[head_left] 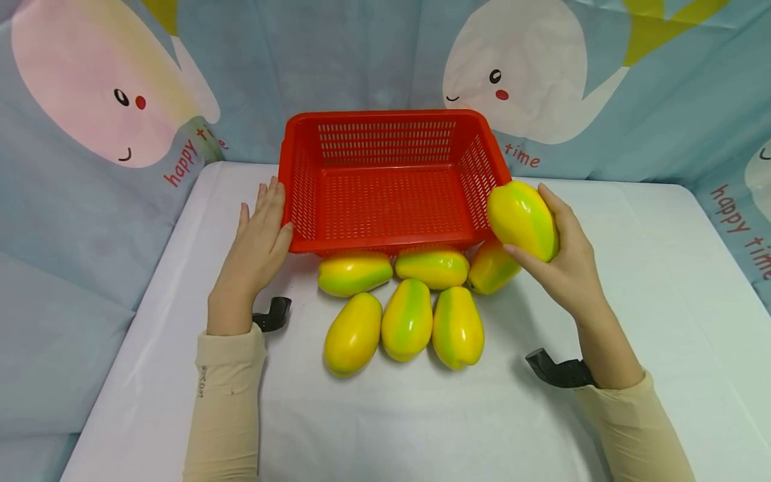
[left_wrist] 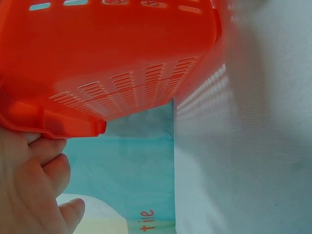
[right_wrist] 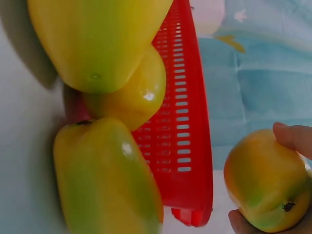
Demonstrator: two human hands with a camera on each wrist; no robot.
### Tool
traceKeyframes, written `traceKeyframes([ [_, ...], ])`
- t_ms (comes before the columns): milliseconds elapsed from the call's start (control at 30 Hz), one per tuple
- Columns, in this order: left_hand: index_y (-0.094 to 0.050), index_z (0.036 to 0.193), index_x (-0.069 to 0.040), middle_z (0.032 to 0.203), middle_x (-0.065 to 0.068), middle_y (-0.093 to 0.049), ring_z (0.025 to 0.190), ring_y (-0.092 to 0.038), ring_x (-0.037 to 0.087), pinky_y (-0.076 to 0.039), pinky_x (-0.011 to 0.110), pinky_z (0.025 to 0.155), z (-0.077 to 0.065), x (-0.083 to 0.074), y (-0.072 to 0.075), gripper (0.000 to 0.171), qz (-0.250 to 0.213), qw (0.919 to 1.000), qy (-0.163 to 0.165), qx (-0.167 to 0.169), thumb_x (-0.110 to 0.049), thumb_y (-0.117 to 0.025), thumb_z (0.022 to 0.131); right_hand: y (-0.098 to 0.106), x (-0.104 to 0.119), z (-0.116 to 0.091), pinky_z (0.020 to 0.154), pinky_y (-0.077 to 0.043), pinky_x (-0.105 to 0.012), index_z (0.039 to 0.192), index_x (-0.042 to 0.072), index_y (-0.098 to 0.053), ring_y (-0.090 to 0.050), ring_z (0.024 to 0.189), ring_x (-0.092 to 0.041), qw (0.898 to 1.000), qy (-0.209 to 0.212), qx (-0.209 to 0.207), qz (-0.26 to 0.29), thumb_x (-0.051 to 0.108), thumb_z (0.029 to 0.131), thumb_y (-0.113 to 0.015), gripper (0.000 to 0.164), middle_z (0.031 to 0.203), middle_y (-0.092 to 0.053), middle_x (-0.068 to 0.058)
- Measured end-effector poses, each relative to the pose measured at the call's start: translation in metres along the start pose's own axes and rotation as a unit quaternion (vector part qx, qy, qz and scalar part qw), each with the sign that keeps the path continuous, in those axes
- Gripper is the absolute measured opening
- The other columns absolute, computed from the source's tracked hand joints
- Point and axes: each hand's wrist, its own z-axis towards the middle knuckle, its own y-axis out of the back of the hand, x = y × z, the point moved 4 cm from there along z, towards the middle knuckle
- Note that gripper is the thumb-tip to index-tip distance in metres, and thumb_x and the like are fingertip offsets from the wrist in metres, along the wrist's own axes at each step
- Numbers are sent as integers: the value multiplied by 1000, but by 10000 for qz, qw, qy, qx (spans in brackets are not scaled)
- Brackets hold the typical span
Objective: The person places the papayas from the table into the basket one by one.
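Note:
My right hand [head_left: 569, 268] grips a yellow-green papaya [head_left: 523, 221] between thumb and fingers, above the front right corner of a red plastic basket [head_left: 388, 244]. In the right wrist view, this held papaya [right_wrist: 265, 180] shows its dark stem end. My left hand [head_left: 255, 241] rests along the basket's left side, fingers fairly straight against the rim. The left wrist view has those fingers [left_wrist: 56, 170] by the rim's outer edge. No fruit shows inside the basket. Several more papayas lie before it, including one [head_left: 490, 268] partly hidden behind the held fruit.
A back row of papayas [head_left: 355, 273] lies close against the basket's front wall, with a second row [head_left: 407, 321] nearer me. All stand on a white-covered table [head_left: 385, 428]. A blue curtain [head_left: 361, 53] with whale prints hangs behind and at the sides.

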Motion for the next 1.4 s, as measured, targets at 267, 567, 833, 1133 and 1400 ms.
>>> traceKeyframes([
  [267, -8, 152, -6, 158, 4, -3, 144, 2, 20, 2, 52, 113, 0, 0, -1, 61, 6, 10000, 18, -32, -26, -31, 99, -5, 4, 8, 88, -38, -14, 148, 17, -30, -44, 110, -19, 9999, 12, 57, 100, 8, 80, -73, 81, 142, -41, -5],
  [567, -8, 152, -6, 158, 5, -3, 144, 1, 20, 3, 51, 113, 0, -1, 1, 61, -16, 10000, 9, -31, -25, -32, 99, -10, 6, 18, 89, -38, -17, 149, 20, -29, -44, 112, -21, 9997, -4, 171, 188, 12, 82, -72, 80, 143, -40, -3],
  [833, -9, 151, -5, 158, 6, -4, 144, 1, 21, 4, 50, 113, 0, -2, 2, 61, -18, 10000, 26, -16, -25, -33, 99, -18, 7, 28, 89, -39, -26, 149, 18, -28, -44, 114, -23, 9992, 7, 309, 258, 11, 80, -73, 83, 143, -40, -5],
  [1133, -8, 151, -5, 158, 5, -4, 144, 1, 21, 4, 50, 113, 0, -2, 1, 61, -37, 10000, 19, -13, -27, -32, 99, -25, 6, 39, 92, -40, -45, 149, 17, -28, -43, 114, -24, 9988, 42, 321, 365, 9, 79, -74, 84, 142, -40, -6],
  [1400, -9, 151, -5, 158, 5, -4, 144, 0, 21, 4, 49, 113, 0, -2, 1, 61, -29, 10000, 33, -37, -27, -32, 99, -32, 6, 48, 92, -40, -51, 149, 19, -27, -43, 113, -26, 9986, 43, 379, 355, 12, 80, -73, 84, 141, -41, -8],
])
